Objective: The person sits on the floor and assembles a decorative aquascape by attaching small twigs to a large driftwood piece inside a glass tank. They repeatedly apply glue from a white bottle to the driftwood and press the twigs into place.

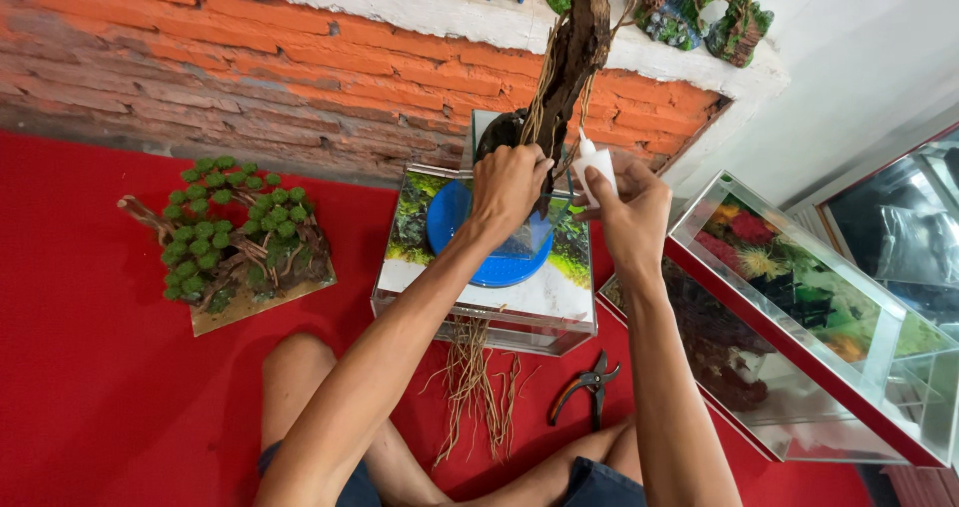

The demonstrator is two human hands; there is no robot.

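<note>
A red carpet (90,367) covers the floor below a rough brick wall (250,77). At centre stands 1 small glass tank (479,312), a round blue plastic stand (499,265) on top. The left hand (507,185) is clamped around gnarled dark driftwood (574,52) rising above the tank. The right hand (631,212) grips 1 small white squeeze bottle (594,167), nozzle against the wood. Thin dry roots (475,392) and pruning pliers (591,385) lie on the carpet.
</note>
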